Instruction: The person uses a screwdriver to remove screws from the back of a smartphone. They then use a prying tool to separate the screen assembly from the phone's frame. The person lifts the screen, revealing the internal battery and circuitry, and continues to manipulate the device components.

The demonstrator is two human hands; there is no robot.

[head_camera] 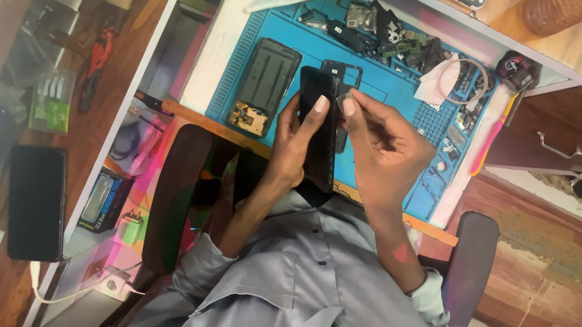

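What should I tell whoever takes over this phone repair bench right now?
Left hand grips the dark phone upright, thumb on its edge. Right hand pinches at the phone's top edge; any tool there is too small to tell. An opened phone frame lies on the blue repair mat, with loose parts at the mat's far side. Held phone still looks closed.

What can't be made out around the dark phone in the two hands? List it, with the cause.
Head view:
- Face of the slim black phone: turned edge-on, and the left hand wraps it.
- What the right hand pinches at the phone's top: too small, hidden by fingertips.
- Heap of small dark loose parts on the blue rubber work mat: too small and blurred to tell apart.
- Dark flat panel on the mat: half hidden behind the phone.
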